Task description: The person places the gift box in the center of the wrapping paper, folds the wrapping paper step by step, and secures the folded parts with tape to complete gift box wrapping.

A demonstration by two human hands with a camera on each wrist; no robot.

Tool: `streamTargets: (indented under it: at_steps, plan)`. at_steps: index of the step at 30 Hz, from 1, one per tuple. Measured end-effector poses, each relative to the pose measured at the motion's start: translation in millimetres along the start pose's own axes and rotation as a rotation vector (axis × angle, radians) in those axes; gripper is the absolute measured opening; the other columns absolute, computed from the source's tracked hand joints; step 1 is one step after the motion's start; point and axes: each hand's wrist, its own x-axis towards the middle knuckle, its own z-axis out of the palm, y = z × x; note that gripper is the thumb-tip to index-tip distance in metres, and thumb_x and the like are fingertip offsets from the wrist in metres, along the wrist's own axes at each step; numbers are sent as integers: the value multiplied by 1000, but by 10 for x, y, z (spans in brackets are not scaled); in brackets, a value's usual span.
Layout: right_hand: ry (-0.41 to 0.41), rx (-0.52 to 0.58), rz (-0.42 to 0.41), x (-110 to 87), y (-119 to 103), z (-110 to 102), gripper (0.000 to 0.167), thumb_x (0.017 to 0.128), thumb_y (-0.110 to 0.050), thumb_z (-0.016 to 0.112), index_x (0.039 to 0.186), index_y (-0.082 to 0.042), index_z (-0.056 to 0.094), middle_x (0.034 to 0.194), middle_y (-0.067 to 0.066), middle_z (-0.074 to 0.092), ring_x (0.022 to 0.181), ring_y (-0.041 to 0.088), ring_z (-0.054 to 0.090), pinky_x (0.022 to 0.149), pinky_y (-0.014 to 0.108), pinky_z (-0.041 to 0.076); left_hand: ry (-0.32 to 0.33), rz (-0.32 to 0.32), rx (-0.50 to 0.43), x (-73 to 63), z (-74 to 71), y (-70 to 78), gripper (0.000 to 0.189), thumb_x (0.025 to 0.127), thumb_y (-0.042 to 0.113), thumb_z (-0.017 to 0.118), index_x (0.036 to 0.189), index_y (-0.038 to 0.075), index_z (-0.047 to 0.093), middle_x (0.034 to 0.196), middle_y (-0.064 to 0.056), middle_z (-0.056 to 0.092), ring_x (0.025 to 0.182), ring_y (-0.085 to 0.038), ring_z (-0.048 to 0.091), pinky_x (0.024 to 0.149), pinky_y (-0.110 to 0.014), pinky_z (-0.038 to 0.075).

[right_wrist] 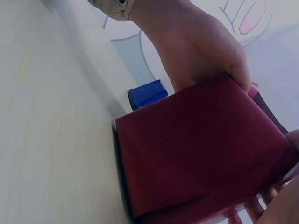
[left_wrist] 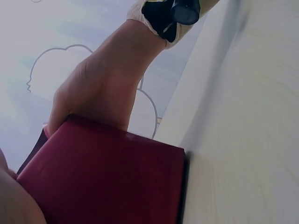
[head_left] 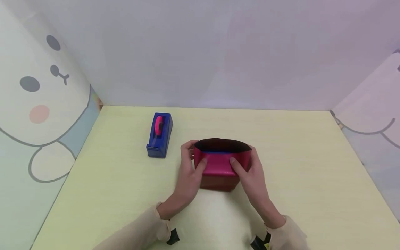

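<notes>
A box wrapped in shiny dark red paper (head_left: 218,163) stands on the table. Its paper gapes at the top, where a strip of blue shows inside the dark opening. On one side, my left hand (head_left: 189,178) grips it with the thumb on the near face and the fingers around the side. My right hand (head_left: 254,177) holds the opposite side the same way, thumb pressing near the upper fold. Both wrist views show the paper's smooth lower face, with the box's base at the tabletop.
A blue tape dispenser (head_left: 159,139) with a pink roll (head_left: 158,125) stands to the left, beyond my left hand. Pale wood-look tabletop (head_left: 300,166) spreads around the box. A plain wall (head_left: 215,55) rises at the back, and cartoon-printed panels (head_left: 40,146) flank the table.
</notes>
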Motion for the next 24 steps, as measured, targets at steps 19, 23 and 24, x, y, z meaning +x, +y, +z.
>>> streamTargets:
  at_steps: [19,23,24]
  plan:
    - [101,14,-15,-6,-2,152,32,100,-10,65,129,-11,51,116,5,61,103,22,59,81,24,52,97,33,26,7,112,-3,48,104,2,52,147,15,37,138,-2,52,128,-18,49,102,-35,50]
    - [111,3,-6,-25,-18,155,31,100,-13,65,127,-12,51,114,6,61,101,23,59,80,25,52,116,62,79,-3,93,23,51,104,7,57,149,16,35,142,-2,50,132,-15,45,104,-40,46]
    - [112,1,-1,-31,-19,156,31,100,-13,65,127,-12,51,114,6,61,101,23,59,80,25,52,137,102,111,-18,78,38,53,103,9,59,149,16,34,144,-2,48,134,-13,43,106,-39,43]
